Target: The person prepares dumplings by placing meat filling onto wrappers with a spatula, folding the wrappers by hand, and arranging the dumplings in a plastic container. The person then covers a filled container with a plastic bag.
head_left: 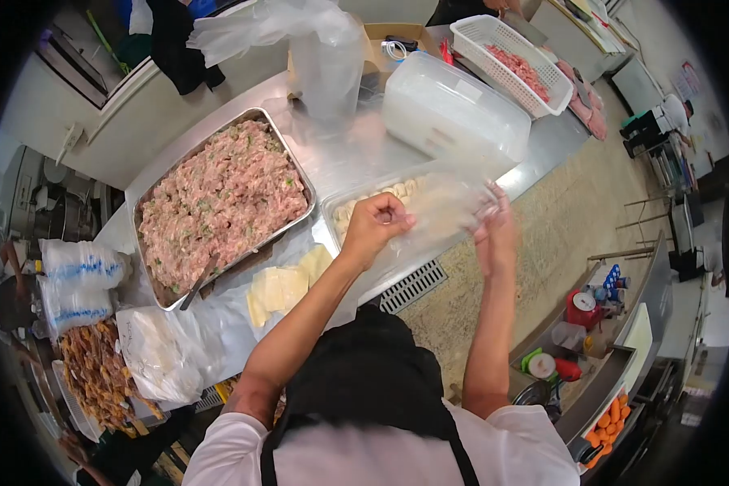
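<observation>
My left hand (374,229) is closed in a pinch at the near-left edge of a thin clear plastic sheet (445,206). My right hand (494,225) grips the sheet's other side; its fingertips are smeared by motion. The sheet is stretched over a shallow tray (330,212) holding rows of pale wrapped dumplings (405,188), partly hidden beneath it. Left of the tray lie pale yellow dough wrappers (279,290) on plastic. A large metal pan (306,212) of minced meat filling (219,194) sits further left, with a dark-handled utensil (200,281) resting in it.
Behind the tray stand a translucent plastic bin (454,109) and a roll of plastic bags (324,73). A white basket (471,36) holds pink meat. Plastic bags (162,348) and brown food pieces (101,373) are at left. Another person's arm (77,449) shows lower left.
</observation>
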The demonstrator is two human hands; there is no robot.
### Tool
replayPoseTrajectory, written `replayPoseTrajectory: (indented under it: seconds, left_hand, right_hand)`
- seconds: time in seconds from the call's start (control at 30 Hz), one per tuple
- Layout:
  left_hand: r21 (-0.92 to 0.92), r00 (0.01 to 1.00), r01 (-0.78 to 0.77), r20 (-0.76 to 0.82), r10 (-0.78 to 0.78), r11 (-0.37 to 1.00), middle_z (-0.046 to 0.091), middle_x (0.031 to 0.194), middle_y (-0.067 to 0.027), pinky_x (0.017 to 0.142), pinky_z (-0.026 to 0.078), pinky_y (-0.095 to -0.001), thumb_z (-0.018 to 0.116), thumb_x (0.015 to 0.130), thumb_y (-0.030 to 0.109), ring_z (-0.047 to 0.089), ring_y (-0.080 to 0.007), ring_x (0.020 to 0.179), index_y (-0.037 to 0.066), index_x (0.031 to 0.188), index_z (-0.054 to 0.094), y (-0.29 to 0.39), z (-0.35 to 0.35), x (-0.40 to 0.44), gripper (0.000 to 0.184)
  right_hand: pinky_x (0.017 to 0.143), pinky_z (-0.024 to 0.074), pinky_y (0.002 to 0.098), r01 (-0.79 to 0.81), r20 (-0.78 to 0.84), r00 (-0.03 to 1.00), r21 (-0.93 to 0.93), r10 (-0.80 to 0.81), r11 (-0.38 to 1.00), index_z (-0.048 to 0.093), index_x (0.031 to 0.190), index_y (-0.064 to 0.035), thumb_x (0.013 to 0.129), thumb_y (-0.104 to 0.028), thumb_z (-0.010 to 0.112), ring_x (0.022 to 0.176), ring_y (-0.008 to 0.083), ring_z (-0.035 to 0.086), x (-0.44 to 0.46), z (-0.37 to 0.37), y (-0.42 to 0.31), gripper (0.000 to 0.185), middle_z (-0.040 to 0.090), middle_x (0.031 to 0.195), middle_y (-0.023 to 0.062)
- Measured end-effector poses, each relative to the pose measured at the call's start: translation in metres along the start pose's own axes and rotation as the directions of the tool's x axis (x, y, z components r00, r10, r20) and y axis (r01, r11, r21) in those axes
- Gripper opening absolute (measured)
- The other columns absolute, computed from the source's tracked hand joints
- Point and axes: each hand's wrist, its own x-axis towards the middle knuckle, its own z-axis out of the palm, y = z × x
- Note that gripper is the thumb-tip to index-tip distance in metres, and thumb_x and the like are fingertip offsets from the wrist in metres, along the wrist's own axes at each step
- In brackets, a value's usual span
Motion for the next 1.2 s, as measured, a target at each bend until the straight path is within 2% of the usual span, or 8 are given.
replayPoseTrajectory:
  seconds: [0.17,0.27,0.33,0.73,0.83,0.9,1.0,1.2]
  left_hand:
    - [0.330,0.932,-0.275,-0.139,0.335,0.903,0.060,0.075,0.0023,0.057,0.042,-0.0206,0.075,0.088,0.006,0.053,-0.0053,0.064,0.008,0.083,0.061,-0.006,0.011,0.004,0.015]
    - [0.034,0.893,0.038,-0.450,-0.019,0.999,0.055,0.066,0.0028,0.049,0.036,-0.0204,0.071,0.091,0.008,0.048,-0.0046,0.056,0.007,0.079,0.055,0.034,0.007,0.008,0.021]
    - [0.215,0.872,-0.217,-0.396,0.288,0.952,0.055,0.064,0.0027,0.044,0.033,-0.0204,0.069,0.095,0.013,0.046,-0.0045,0.051,0.007,0.084,0.053,0.029,-0.010,0.025,0.020]
    - [0.297,0.920,0.364,0.034,-0.391,0.883,0.060,0.076,0.0023,0.070,0.046,-0.0260,0.075,0.089,0.014,0.055,-0.0073,0.075,0.003,0.100,0.066,0.003,-0.007,-0.020,0.018]
    - [0.414,0.993,0.111,-0.018,-0.114,0.903,0.062,0.076,0.0016,0.070,0.046,-0.0271,0.076,0.087,0.014,0.057,-0.0081,0.077,0.001,0.091,0.068,-0.007,-0.022,-0.020,0.016]
    - [0.493,0.996,0.057,0.035,-0.085,0.868,0.061,0.075,0.0017,0.069,0.045,-0.0275,0.076,0.086,0.013,0.055,-0.0085,0.076,0.001,0.091,0.067,-0.003,-0.036,-0.021,0.016]
    - [0.645,0.979,-0.010,0.162,-0.124,0.764,0.062,0.075,-0.0043,0.071,0.047,-0.0301,0.079,0.082,0.012,0.058,-0.0129,0.075,0.001,0.092,0.067,0.007,-0.047,-0.027,0.019]
    - [0.807,0.939,-0.037,0.230,-0.255,0.590,0.061,0.073,-0.0103,0.067,0.046,-0.0327,0.082,0.076,0.012,0.056,-0.0167,0.071,0.001,0.091,0.066,0.011,-0.049,-0.050,0.024]
  right_hand:
    - [0.071,0.0555,0.0284,-0.157,-0.025,0.987,-0.048,0.156,0.986,0.067,0.102,0.0022,0.089,-0.002,0.072,0.074,0.0140,0.065,-0.042,0.020,0.078,0.014,0.068,0.085,0.0043]
    - [0.061,0.0522,0.0252,-0.207,0.006,0.977,-0.209,0.213,0.956,0.066,0.099,0.0017,0.090,-0.002,0.071,0.071,0.0115,0.064,-0.043,0.008,0.074,0.011,0.067,0.084,0.0033]
    - [0.057,0.0494,0.0238,-0.225,-0.030,0.973,-0.320,0.228,0.920,0.066,0.098,0.0015,0.091,-0.002,0.071,0.072,0.0105,0.064,-0.042,0.000,0.070,0.009,0.067,0.087,0.0034]
    - [0.047,0.0385,0.0239,0.185,-0.470,0.854,-0.122,-0.221,0.975,0.050,0.099,-0.0072,0.104,-0.016,0.054,0.059,0.0056,0.047,-0.025,0.011,0.116,0.010,0.053,0.083,-0.0009]
    - [0.057,0.0440,0.0280,0.190,-0.460,0.830,-0.299,-0.316,0.935,0.050,0.100,-0.0065,0.103,-0.016,0.054,0.067,0.0099,0.050,-0.029,-0.010,0.125,0.011,0.052,0.085,0.0000]
    - [0.073,0.0492,0.0354,-0.230,-0.238,0.949,-0.084,0.205,0.969,0.053,0.107,-0.0045,0.100,-0.015,0.058,0.080,0.0177,0.058,-0.031,-0.023,0.122,0.014,0.057,0.093,0.0035]
    - [0.073,0.0477,0.0251,-0.224,-0.073,0.957,0.422,0.280,0.878,0.055,0.119,-0.0054,0.097,-0.023,0.065,0.086,0.0125,0.061,-0.024,-0.019,0.080,0.030,0.064,0.101,0.0034]
    - [0.071,0.0509,0.0272,-0.187,-0.014,0.982,0.017,0.187,0.982,0.057,0.115,-0.0077,0.087,-0.014,0.076,0.087,0.0159,0.066,0.032,-0.087,0.064,0.034,0.066,0.097,0.0035]
